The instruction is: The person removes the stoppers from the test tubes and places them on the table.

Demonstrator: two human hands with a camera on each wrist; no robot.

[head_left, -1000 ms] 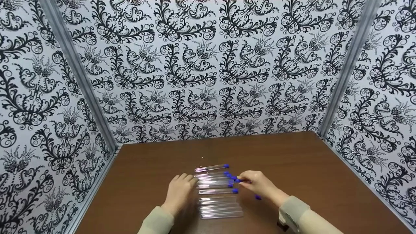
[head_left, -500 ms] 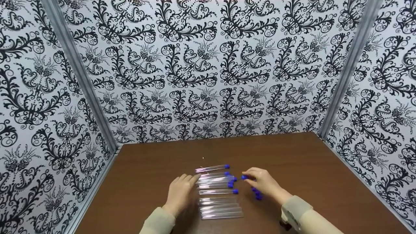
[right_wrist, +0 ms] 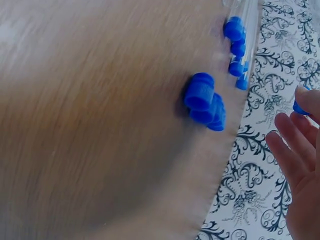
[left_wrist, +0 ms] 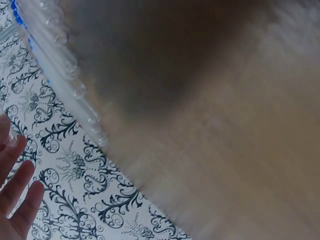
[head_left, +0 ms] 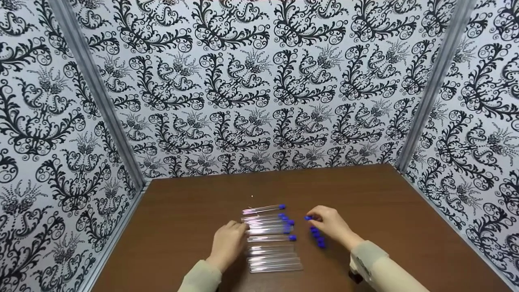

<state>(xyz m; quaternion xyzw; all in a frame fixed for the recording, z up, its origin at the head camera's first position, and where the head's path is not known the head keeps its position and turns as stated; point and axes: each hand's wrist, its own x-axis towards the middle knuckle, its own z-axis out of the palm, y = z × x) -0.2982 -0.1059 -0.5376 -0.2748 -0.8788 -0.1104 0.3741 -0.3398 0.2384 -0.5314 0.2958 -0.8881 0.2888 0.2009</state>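
Observation:
My left hand (head_left: 228,242) is at the rounded ends of the clear test tubes, pinching one tube. In the left wrist view, that test tube's rounded end (left_wrist: 12,141) shows between the thumb and fingers (left_wrist: 22,180). My right hand (head_left: 331,224) pinches a blue cap (head_left: 308,217) between thumb and fingertips, a short way right of the tubes. Below it, several loose blue caps (right_wrist: 200,95) lie in a slanting row on the table. Several capped tubes (head_left: 265,239) lie side by side with their blue ends to the right. Nearer me lie several uncapped tubes (head_left: 275,261).
The brown wooden table (head_left: 194,194) is enclosed by walls with black-and-white scroll patterns (head_left: 243,81). Grey metal posts (head_left: 429,81) stand at the corners. One capped tube (head_left: 261,209) lies at the far end of the row, slightly angled.
My right hand has drawn back to the right from the tube ends with the blue cap in its fingertips. More of the loose cap row shows. My left hand has barely moved.

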